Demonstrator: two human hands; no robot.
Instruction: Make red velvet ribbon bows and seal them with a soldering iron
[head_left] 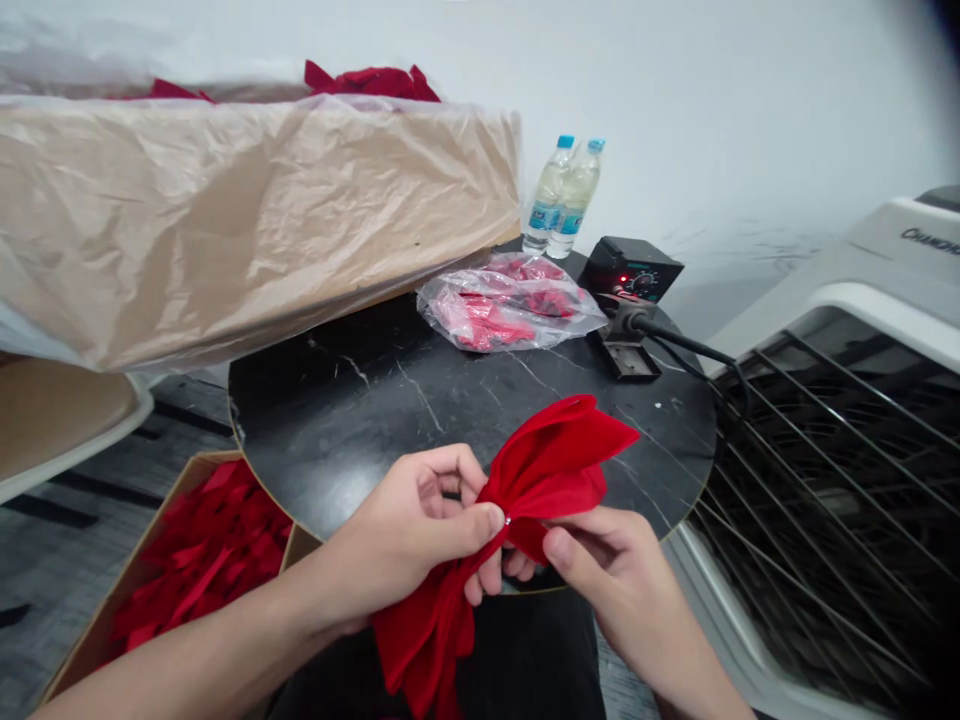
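A red velvet bow is held between my two hands over the near edge of the table. My left hand pinches it at its gathered middle, the thumb beside a small shiny spot there. My right hand grips the lower loop, thumb in front and fingers behind the fabric. Part of the bow hangs down below my left hand, in front of my dark trousers. Some fingertips of both hands are hidden behind the cloth.
Round black marble-patterned table; on it a plastic bag with red pieces, two water bottles, a black control box and a corded stand. Plastic-lined carton at left, box of red ribbons below, large grilled appliance at right.
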